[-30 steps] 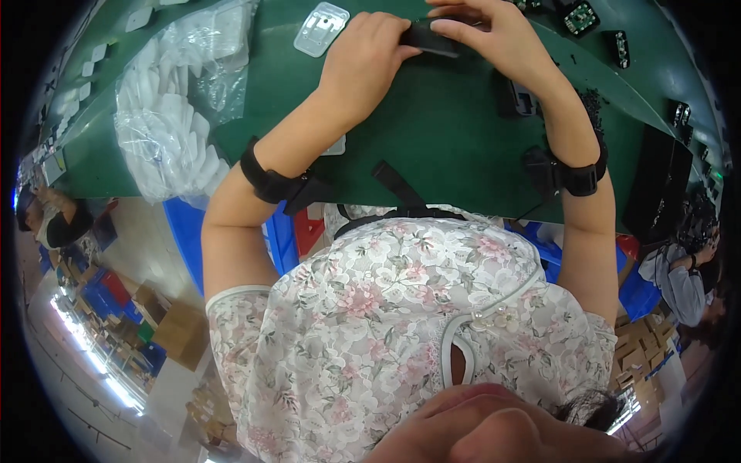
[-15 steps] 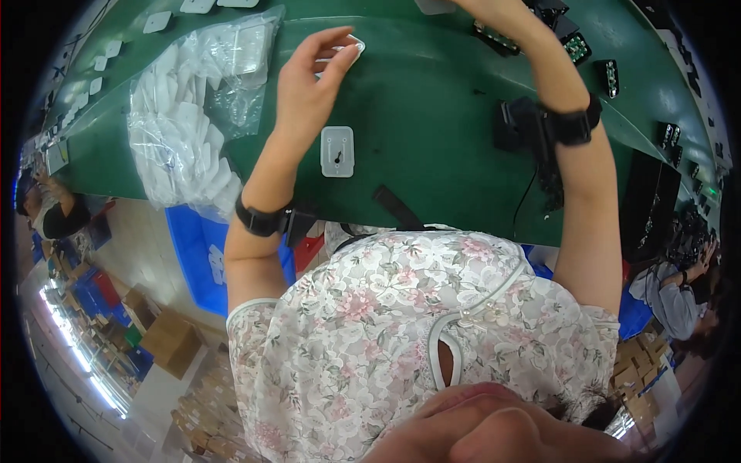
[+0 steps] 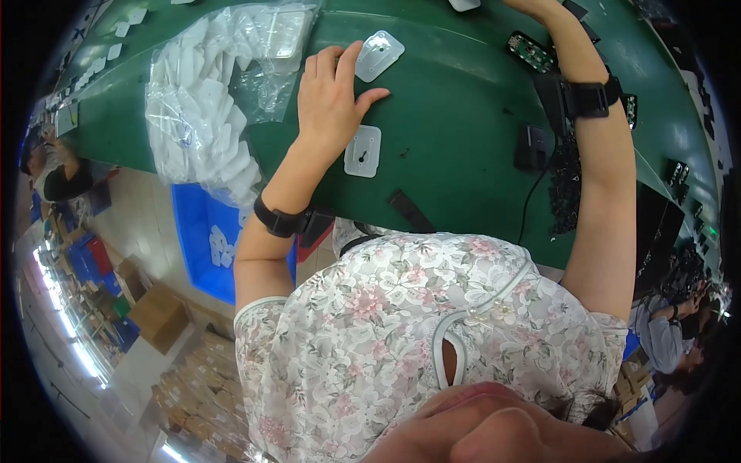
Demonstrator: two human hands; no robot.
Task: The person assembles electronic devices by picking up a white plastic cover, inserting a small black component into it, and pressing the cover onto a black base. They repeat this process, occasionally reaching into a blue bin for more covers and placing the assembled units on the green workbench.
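My left hand [image 3: 330, 100] is over the green table, palm down, with its thumb stretched out away from the fingers. Beside its index fingertip lies a translucent white plastic cover [image 3: 380, 56], tilted slightly on the tabletop. A second such cover [image 3: 362, 151] lies just below the hand, with a small black part on its middle. My right hand [image 3: 534, 6] reaches to the far edge of the view, where its fingers are cut off. Near it are a green circuit board in a black housing [image 3: 531, 51] and another pale cover [image 3: 465, 4].
A clear plastic bag of white covers [image 3: 197, 100] lies on the left of the table. A blue bin [image 3: 202, 258] with white pieces stands below it. Small black parts [image 3: 566, 189], a black box-shaped object [image 3: 531, 147] and a cable are near my right forearm. Other people sit at both sides.
My left hand has let go of the white cover, which now lies on the table, and its fingers have spread. My right hand has moved farther away and slightly right. The whole view has shifted.
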